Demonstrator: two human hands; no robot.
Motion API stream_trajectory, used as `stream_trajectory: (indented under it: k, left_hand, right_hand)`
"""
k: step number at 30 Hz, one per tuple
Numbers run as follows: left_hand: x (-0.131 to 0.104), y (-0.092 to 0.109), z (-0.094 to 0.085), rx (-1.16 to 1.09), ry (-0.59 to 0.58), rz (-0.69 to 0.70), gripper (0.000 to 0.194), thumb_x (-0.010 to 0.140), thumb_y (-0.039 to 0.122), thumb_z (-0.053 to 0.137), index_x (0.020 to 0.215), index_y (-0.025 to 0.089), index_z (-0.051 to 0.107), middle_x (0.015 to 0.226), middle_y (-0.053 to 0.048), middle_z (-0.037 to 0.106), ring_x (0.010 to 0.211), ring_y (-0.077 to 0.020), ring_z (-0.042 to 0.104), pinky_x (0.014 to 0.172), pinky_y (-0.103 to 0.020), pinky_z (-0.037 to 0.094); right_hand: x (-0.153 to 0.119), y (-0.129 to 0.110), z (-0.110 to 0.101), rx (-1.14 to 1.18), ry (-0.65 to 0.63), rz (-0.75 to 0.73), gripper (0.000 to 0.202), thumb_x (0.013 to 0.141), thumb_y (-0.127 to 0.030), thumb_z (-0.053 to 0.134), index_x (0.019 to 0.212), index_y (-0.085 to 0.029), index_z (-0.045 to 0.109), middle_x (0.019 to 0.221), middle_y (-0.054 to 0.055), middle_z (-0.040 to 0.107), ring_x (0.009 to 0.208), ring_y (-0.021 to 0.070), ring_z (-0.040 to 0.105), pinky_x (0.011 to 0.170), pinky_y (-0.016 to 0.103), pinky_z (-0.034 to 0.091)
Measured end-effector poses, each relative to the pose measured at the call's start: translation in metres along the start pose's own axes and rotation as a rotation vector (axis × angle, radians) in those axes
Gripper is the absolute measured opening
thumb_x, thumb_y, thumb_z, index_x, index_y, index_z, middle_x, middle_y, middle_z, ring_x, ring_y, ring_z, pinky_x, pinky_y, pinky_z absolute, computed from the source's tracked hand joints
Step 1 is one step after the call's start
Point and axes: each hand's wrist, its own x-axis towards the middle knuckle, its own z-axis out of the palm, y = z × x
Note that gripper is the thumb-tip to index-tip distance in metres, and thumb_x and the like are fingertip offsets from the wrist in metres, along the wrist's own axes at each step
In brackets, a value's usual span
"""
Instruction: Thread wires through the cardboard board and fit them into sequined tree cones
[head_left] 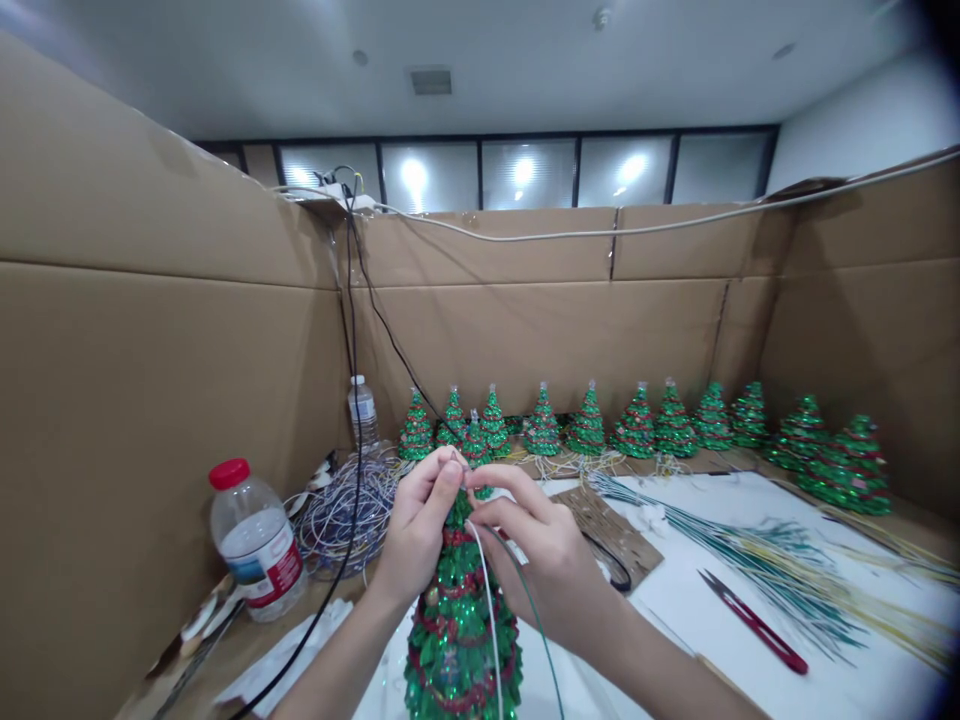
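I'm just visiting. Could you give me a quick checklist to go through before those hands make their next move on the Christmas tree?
1. Left hand at the top of the tree: ok.
2. Right hand at the top too: ok.
3. White strand and green strand hanging apart lower down: ok.
4. Red-handled snips lying unheld on the white surface: ok.
5. Red-capped bottle closed: ok.
6. What the fingertips pinch: cannot tell, too small.

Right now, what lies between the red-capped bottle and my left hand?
In the head view, tangled wires and a black cable show between them.
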Motion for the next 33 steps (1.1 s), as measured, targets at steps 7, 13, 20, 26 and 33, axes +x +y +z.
stream_trajectory:
  k: [7, 13, 20, 26, 33]
  left_hand:
    - [-0.001, -0.0003, -0.0002, 0.047, 0.006, 0.026, 0.03, 0.095, 0.04, 0.048, 0.074, 0.019, 0.052, 0.074, 0.0, 0.048, 0.07, -0.0149, 0.045, 0.067, -0.025, 0.038]
    - [-0.0045, -0.0004, -0.0024, 0.187, -0.003, 0.158, 0.03, 0.098, 0.036, 0.044, 0.074, 0.02, 0.051, 0.073, 0.0, 0.047, 0.069, -0.0151, 0.046, 0.067, -0.027, 0.036]
    - [-0.005, 0.0003, -0.0039, 0.196, 0.001, 0.2, 0.029, 0.098, 0.035, 0.044, 0.074, 0.02, 0.052, 0.073, 0.0, 0.047, 0.069, -0.0152, 0.047, 0.066, -0.028, 0.036]
    - [-0.0048, 0.0019, -0.0043, 0.181, 0.005, 0.201, 0.03, 0.099, 0.034, 0.043, 0.074, 0.019, 0.052, 0.074, 0.0, 0.049, 0.071, -0.0147, 0.048, 0.068, -0.027, 0.037]
    - [-0.0044, 0.0037, -0.0046, 0.157, 0.01, 0.231, 0.029, 0.099, 0.032, 0.043, 0.074, 0.019, 0.052, 0.073, 0.002, 0.049, 0.069, -0.0122, 0.048, 0.066, -0.024, 0.038]
  right_hand:
    - [0.0003, -0.0034, -0.0013, 0.081, -0.029, 0.135, 0.011, 0.091, -0.012, 0.047, 0.09, -0.02, 0.054, 0.118, 0.012, 0.058, 0.096, 0.0192, 0.066, 0.067, 0.029, 0.058]
    - [-0.0007, -0.0027, 0.0014, 0.152, -0.002, 0.188, 0.009, 0.089, -0.012, 0.05, 0.087, -0.02, 0.055, 0.115, 0.011, 0.057, 0.097, 0.0181, 0.063, 0.066, 0.026, 0.057]
    - [0.0013, -0.0054, -0.0012, 0.265, 0.006, 0.228, 0.008, 0.087, -0.013, 0.056, 0.086, -0.02, 0.06, 0.114, 0.009, 0.057, 0.097, 0.016, 0.062, 0.065, 0.021, 0.058]
    - [0.0023, -0.0049, -0.0066, 0.308, -0.057, 0.219, 0.016, 0.081, -0.006, 0.057, 0.091, -0.019, 0.057, 0.121, 0.01, 0.054, 0.097, 0.0152, 0.063, 0.061, 0.019, 0.059]
    - [0.002, -0.0007, -0.0076, 0.247, -0.078, 0.112, 0.019, 0.085, -0.007, 0.054, 0.1, -0.02, 0.057, 0.127, 0.01, 0.053, 0.108, 0.0156, 0.06, 0.064, 0.017, 0.058]
